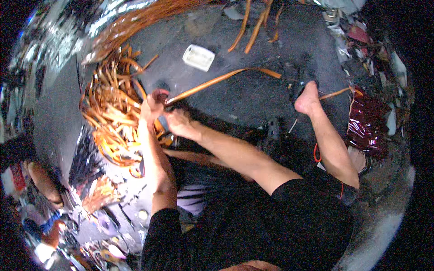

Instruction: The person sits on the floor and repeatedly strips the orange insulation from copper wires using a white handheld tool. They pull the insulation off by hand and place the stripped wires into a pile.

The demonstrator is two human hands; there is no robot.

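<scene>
A flat orange-brown strip (217, 82) runs from my hands to the right, its far end bent down above the dark floor. My left hand (154, 105) is closed on the strip's near end. Just below and to the right of it, my right hand (180, 123) is also closed, with a bit of blue-grey showing at its fingers; what it grips is blurred. Left of both hands lies a tangled heap of similar orange strips (115, 122), some lit brightly.
A small white rectangular plate-like piece (199, 58) lies beyond my hands. Long brown strands (153, 20) curve along the far left, and loose strips (254, 31) lie at the top. My bare foot (308, 97) rests at right, near a shiny dark red bundle (368, 122). Clutter lies lower left.
</scene>
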